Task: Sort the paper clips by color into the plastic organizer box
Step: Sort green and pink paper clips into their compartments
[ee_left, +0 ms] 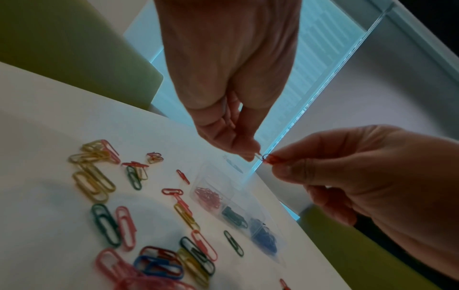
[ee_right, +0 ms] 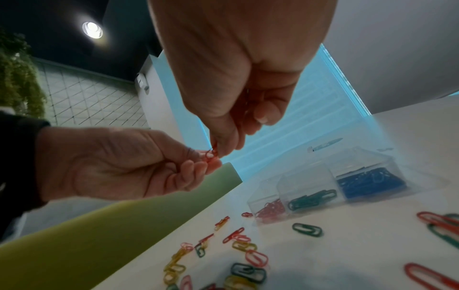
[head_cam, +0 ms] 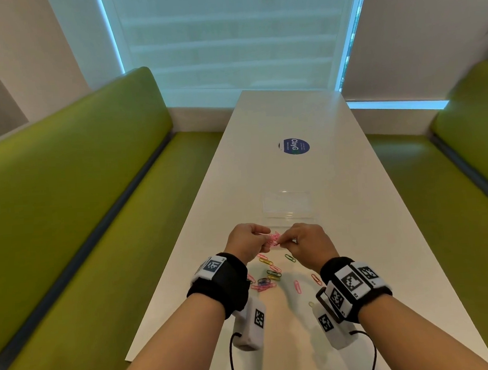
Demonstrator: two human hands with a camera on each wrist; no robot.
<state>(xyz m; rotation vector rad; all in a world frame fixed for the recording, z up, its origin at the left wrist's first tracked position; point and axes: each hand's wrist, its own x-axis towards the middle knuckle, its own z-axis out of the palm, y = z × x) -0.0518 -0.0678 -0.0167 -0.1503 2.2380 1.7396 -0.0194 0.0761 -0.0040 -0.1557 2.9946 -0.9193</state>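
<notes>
Head view shows us holding a small tangle of pink paper clips (head_cam: 272,238) between both hands, raised above the table (head_cam: 352,183) at about 12 o'clock from the loose pile. Our left hand (head_cam: 248,240) pinches one end with thumb and fingertips curled in tight, and our right hand (head_cam: 306,239) pinches the other end the same way; from the wrist views we judge that we are pulling linked clips apart, since joined clips cannot be dropped in one by one. Both grips are narrow, closed on wire, with the spare fingers folded out of the way. Just beyond our hands, at 12 o'clock, sits the plastic organizer box (ee_right: 323,176), clear, standing on the table; it holds red or pink clips in its left compartment, green clips in the middle one and blue clips in the right. We keep the tangle close over it, we judge, so the drop is short. Nearer to us, at 6 o'clock, the unsorted clips (head_cam: 268,275) lie scattered: pink, yellow, green, a few blue. Sorting looks partly done. A round blue sticker (head_cam: 295,146) lies farther up the table, and green benches (head_cam: 79,196) flank it.
</notes>
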